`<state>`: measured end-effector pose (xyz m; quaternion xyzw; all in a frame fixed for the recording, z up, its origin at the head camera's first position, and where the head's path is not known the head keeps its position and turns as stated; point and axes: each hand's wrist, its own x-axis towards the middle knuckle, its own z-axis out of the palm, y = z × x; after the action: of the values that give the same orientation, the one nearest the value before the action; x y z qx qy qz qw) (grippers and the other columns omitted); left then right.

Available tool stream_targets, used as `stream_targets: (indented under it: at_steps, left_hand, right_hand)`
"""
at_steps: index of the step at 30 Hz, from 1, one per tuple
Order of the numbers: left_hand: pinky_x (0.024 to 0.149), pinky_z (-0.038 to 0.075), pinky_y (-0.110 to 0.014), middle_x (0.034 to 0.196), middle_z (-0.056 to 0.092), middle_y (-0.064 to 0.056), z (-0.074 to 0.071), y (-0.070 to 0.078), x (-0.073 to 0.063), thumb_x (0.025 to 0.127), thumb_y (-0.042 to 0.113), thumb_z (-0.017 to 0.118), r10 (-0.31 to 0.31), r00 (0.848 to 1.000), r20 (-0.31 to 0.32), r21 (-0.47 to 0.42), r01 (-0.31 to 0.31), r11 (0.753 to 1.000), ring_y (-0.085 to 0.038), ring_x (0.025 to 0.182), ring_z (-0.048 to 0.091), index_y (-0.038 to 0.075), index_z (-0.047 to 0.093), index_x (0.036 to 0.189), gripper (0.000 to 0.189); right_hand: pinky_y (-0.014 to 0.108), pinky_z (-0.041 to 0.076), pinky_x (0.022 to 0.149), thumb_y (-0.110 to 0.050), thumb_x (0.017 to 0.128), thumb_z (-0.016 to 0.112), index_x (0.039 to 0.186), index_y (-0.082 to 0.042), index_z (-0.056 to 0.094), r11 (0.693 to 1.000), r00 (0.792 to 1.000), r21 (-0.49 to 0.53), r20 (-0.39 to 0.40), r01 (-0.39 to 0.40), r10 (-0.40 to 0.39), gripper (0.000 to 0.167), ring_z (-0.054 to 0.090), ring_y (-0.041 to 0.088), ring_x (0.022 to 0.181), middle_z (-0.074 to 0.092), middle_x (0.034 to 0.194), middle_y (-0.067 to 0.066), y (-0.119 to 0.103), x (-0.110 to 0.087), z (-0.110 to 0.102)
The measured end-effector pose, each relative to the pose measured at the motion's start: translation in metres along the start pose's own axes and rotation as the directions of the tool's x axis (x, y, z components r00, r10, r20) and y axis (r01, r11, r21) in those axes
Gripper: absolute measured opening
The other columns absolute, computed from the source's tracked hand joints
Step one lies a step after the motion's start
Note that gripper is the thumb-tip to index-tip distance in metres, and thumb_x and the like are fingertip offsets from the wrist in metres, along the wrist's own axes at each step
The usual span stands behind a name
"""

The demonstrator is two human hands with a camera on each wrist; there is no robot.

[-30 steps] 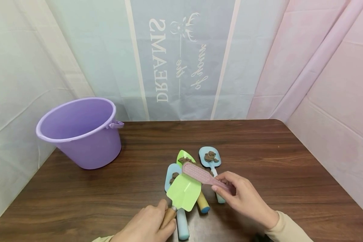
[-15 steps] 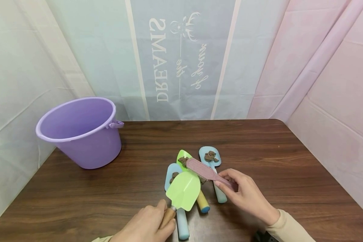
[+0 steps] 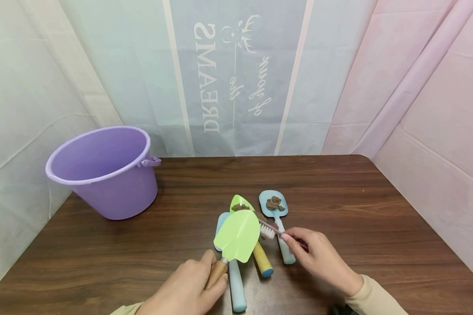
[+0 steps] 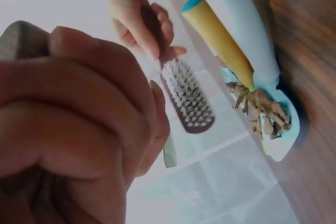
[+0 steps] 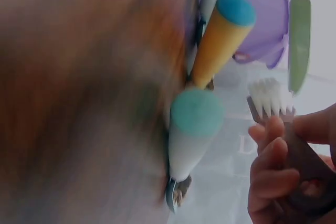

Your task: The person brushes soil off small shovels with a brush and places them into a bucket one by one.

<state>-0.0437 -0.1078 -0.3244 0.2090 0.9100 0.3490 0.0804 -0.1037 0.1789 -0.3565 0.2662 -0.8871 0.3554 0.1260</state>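
My left hand (image 3: 189,282) grips the wooden handle of a green trowel (image 3: 239,236), its blade raised over the other tools. In my right hand (image 3: 321,258) is a pink brush (image 4: 186,95), held by the handle, its white bristles turned toward the trowel's right edge. Beneath them lie a blue shovel (image 3: 237,288), partly covered by the raised blade, and a second green trowel (image 3: 263,260) with a yellow handle. Another blue shovel (image 3: 273,204) lies to the right. Brown clumps (image 4: 268,111) sit on the blades of these lying tools.
A purple bucket (image 3: 114,175) stands at the back left of the dark wooden table (image 3: 323,183). Printed cloth (image 3: 236,78) hangs behind the table, with pale cloth on both sides. A small dark object (image 3: 340,309) shows at the bottom edge near the right sleeve.
The brush has turned from flat, its back showing, to edge-on with bristles facing left. My left hand has lifted the green trowel slightly up and to the left.
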Motion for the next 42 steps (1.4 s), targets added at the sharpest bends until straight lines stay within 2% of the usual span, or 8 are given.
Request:
stream_targets:
  at_steps: [5,11,15,19,34,42]
  left_hand:
    - [0.041,0.033,-0.020,0.059,0.036,0.011,-0.005,0.005,0.004,0.091,0.025,0.057,-0.027,0.999,0.022,-0.045,0.028,0.999,0.000,0.046,0.035,0.014,0.044,0.083,0.019]
    - [0.041,0.032,-0.020,0.057,0.036,0.011,-0.006,0.008,0.007,0.089,0.022,0.057,-0.033,0.999,0.014,-0.055,0.034,0.998,0.000,0.045,0.035,0.013,0.045,0.085,0.015]
    - [0.040,0.033,-0.020,0.057,0.037,0.010,-0.006,0.008,0.008,0.090,0.023,0.057,-0.038,0.999,0.019,-0.068,0.040,0.997,0.000,0.044,0.036,0.012,0.047,0.085,0.015]
    - [0.040,0.032,-0.020,0.057,0.038,0.010,-0.006,0.009,0.009,0.090,0.023,0.057,-0.048,0.998,0.031,-0.080,0.050,0.996,-0.001,0.044,0.036,0.011,0.047,0.086,0.016]
    - [0.039,0.032,-0.020,0.058,0.037,0.010,-0.004,0.006,0.008,0.090,0.024,0.057,-0.051,0.997,0.062,-0.094,0.057,0.994,-0.001,0.044,0.035,0.010,0.046,0.085,0.018]
    - [0.041,0.032,-0.021,0.059,0.036,0.010,-0.001,0.004,0.006,0.087,0.024,0.060,-0.045,0.996,0.071,-0.064,0.049,0.997,-0.001,0.046,0.035,0.012,0.046,0.084,0.018]
  right_hand:
    - [0.009,0.032,0.047,-0.012,0.095,0.057,0.071,-0.022,0.055,0.994,0.991,0.062,0.092,0.090,-0.095,0.027,0.034,-0.011,0.050,0.045,0.058,-0.021,-0.008,-0.004,0.007]
    - [0.007,0.034,0.049,-0.010,0.096,0.054,0.081,-0.022,0.061,0.979,0.973,0.156,0.165,0.134,-0.159,0.020,0.038,-0.013,0.052,0.052,0.057,-0.017,-0.014,-0.007,0.011]
    - [0.009,0.035,0.045,-0.010,0.097,0.053,0.086,-0.021,0.062,0.963,0.966,0.250,0.208,0.097,-0.151,0.018,0.038,-0.014,0.050,0.055,0.056,-0.012,-0.016,-0.008,0.012]
    - [0.011,0.035,0.042,-0.010,0.098,0.051,0.085,-0.019,0.062,0.946,0.959,0.319,0.244,0.063,-0.146,0.019,0.037,-0.015,0.049,0.055,0.056,-0.008,-0.017,-0.007,0.014]
    - [0.015,0.034,0.041,-0.009,0.099,0.049,0.078,-0.015,0.058,0.925,0.952,0.380,0.277,0.020,-0.134,0.024,0.038,-0.012,0.049,0.051,0.052,-0.003,-0.017,-0.007,0.015]
    - [0.017,0.035,0.036,-0.013,0.100,0.048,0.075,-0.013,0.056,0.917,0.953,0.393,0.296,-0.066,-0.059,0.026,0.038,-0.012,0.044,0.052,0.052,0.000,-0.017,-0.004,0.011]
